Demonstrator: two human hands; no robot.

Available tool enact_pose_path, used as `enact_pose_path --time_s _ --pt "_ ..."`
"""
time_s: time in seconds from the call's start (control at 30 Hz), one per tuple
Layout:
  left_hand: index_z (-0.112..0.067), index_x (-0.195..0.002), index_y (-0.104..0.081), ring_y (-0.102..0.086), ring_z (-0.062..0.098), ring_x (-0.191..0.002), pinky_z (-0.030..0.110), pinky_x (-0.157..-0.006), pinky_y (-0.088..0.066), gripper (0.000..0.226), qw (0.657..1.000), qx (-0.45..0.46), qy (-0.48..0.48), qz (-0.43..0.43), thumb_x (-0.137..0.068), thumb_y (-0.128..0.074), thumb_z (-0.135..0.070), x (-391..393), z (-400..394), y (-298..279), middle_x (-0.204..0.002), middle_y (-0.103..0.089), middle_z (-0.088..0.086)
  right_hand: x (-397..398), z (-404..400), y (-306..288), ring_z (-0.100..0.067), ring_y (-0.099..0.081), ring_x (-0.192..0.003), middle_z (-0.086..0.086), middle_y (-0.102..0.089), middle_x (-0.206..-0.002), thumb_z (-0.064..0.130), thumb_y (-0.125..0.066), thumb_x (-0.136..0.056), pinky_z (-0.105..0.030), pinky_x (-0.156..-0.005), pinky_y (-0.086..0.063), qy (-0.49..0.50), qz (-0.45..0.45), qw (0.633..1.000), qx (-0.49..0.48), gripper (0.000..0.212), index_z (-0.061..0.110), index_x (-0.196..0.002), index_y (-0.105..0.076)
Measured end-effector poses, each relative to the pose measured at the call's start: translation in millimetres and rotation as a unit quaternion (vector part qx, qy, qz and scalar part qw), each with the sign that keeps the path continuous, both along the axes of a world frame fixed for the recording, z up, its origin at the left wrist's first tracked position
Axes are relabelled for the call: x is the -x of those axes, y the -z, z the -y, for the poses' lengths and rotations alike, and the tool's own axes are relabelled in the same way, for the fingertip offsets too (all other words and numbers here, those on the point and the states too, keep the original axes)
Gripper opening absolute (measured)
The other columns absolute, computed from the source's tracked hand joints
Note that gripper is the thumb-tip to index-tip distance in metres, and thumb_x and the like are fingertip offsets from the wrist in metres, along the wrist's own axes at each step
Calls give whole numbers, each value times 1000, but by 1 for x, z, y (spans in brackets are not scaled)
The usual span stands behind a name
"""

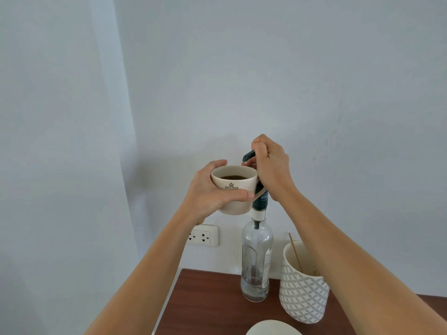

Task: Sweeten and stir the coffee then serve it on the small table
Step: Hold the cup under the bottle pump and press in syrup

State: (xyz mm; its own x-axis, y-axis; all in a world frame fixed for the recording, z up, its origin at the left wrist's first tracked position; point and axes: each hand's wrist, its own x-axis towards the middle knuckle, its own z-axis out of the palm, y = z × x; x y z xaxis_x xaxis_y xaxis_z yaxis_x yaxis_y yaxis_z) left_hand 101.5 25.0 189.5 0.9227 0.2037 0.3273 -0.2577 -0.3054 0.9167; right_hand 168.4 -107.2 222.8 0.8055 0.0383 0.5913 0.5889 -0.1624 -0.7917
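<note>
Centre of frame: the left hand is wrapped around the body of a cream ceramic mug, thumb across its lower front, holding it raised well above the desk. The mug holds dark coffee to a level below the rim. Its handle points right, toward the bottle, and is not in use.

The right hand is closed in a fist over the dark pump head of a clear glass syrup bottle, which stands on the desk at lower centre. The spout sits just above the mug's right rim. The bottle looks nearly empty, with only a little liquid at its base.

Handling assessment: the mug is rigid, breakable and glazed, so likely slick; its liquid load adds weight and will slosh if tilted. A full wrap around the body, as seen, is secure; the handle offers the better hold for carrying. The bottle is tall, light and liable to tip under an off-centre press.

Lower right: a patterned cup holds thin wooden stirrers. A white dish edge shows at bottom centre.
</note>
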Motion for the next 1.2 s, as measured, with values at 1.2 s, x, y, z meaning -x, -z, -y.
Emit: enact_pose_path --time_s 1.2 --pt "-26 -139 -53 -67 14 -106 24 -80 -54 120 1000 5 11 -6 -26 -89 -43 5 2 -4 -118 -68 -3 3 4 -3 -12 -66 -55 -1 -68 -58 14 -39 -92 -26 -61 -45 -6 0 1000 22 20 10 -75 -50"
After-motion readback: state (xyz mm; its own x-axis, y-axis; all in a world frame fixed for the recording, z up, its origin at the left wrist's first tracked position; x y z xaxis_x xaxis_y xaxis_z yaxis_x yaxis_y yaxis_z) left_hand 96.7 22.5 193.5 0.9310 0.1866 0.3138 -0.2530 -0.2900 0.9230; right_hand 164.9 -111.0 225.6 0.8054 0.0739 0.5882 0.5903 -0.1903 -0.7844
